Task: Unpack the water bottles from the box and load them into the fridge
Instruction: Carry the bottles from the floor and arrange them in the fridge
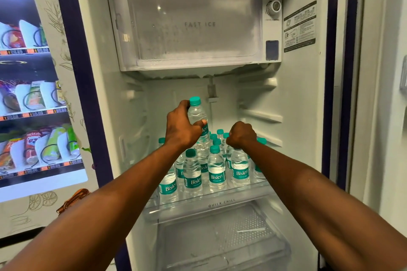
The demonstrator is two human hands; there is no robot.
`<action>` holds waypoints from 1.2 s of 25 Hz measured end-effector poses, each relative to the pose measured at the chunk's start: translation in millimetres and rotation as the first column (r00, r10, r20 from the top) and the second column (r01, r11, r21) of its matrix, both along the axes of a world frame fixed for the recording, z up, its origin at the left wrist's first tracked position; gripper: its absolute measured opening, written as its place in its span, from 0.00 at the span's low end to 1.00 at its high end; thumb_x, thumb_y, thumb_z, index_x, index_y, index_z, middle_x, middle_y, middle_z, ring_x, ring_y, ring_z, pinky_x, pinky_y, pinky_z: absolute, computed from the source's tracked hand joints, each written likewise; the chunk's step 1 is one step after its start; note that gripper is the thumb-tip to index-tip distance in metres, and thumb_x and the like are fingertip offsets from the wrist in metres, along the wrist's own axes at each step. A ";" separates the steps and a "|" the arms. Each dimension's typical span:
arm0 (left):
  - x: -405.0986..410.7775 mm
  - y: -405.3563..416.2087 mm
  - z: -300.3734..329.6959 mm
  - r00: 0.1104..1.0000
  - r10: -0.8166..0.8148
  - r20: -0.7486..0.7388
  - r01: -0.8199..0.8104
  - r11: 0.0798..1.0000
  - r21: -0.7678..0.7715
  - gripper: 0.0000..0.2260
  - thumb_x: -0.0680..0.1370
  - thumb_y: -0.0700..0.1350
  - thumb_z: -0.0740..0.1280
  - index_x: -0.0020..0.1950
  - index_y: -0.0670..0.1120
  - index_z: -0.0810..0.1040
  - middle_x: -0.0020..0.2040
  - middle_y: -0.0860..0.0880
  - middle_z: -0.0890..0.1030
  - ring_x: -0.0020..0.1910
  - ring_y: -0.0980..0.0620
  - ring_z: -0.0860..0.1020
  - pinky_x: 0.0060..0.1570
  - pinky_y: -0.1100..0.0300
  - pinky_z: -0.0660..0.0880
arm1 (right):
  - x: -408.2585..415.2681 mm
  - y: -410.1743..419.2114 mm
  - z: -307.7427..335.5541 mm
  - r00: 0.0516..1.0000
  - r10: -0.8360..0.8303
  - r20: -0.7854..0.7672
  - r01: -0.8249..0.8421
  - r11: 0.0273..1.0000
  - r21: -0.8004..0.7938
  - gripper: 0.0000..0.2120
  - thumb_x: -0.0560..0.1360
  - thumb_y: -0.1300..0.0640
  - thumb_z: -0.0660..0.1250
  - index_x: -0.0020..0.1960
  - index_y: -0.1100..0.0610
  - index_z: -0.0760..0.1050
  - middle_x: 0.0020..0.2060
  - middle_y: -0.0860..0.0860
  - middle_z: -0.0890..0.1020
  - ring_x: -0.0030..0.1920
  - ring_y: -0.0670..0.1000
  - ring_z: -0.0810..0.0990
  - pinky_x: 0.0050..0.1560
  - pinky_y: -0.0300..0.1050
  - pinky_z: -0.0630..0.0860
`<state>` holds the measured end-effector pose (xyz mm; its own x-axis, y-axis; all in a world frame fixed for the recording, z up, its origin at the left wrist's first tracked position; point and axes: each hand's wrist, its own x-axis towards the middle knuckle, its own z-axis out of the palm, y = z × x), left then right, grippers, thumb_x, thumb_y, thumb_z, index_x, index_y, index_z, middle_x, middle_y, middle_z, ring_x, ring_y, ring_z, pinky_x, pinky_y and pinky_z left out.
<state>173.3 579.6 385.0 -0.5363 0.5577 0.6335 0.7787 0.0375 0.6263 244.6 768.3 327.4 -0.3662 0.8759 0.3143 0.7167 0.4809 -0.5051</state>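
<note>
Our left hand [180, 126] grips a Bisleri water bottle [198, 121] above the shelf [220, 201]; our right hand [242, 134] is fisted, its contents hidden.

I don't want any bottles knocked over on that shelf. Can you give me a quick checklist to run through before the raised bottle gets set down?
1. Grip on the raised bottle: the left hand is wrapped round its body, bottle upright. Ok.
2. Cap on: teal cap in place. Ok.
3. Free spot below: standing bottles crowd the glass shelf; any gap behind them is hidden. Cannot tell.
4. Right hand: fist curled over the back bottles; whether it holds one is hidden. Cannot tell.
5. Headroom: open space between the bottles and the freezer box. Ok.
</note>
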 end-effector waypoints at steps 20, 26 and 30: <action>37.0 11.2 27.7 0.944 -0.330 0.014 0.329 0.943 0.037 0.29 0.70 0.42 0.79 0.70 0.48 0.76 0.60 0.50 0.83 0.54 0.55 0.81 0.57 0.57 0.80 | 92.0 -57.3 100.4 0.683 0.579 -0.445 -0.614 0.786 0.079 0.25 0.73 0.43 0.74 0.66 0.51 0.77 0.54 0.51 0.84 0.52 0.50 0.84 0.46 0.51 0.85; 40.0 22.8 26.3 0.974 -0.221 0.055 0.221 0.975 0.006 0.31 0.73 0.43 0.77 0.74 0.49 0.71 0.67 0.48 0.78 0.64 0.50 0.77 0.64 0.53 0.76 | 87.3 -48.2 101.1 0.782 0.430 -0.452 -0.385 0.903 0.192 0.26 0.75 0.45 0.74 0.68 0.56 0.76 0.56 0.49 0.81 0.53 0.48 0.81 0.53 0.48 0.82; 18.6 11.8 -2.1 0.992 -0.123 -0.019 0.119 0.985 -0.124 0.23 0.74 0.46 0.76 0.68 0.48 0.77 0.63 0.49 0.80 0.60 0.54 0.77 0.60 0.60 0.73 | 82.0 -20.7 90.1 0.825 0.333 -0.457 -0.264 0.942 0.208 0.21 0.77 0.50 0.72 0.67 0.57 0.75 0.60 0.55 0.82 0.56 0.53 0.81 0.58 0.50 0.78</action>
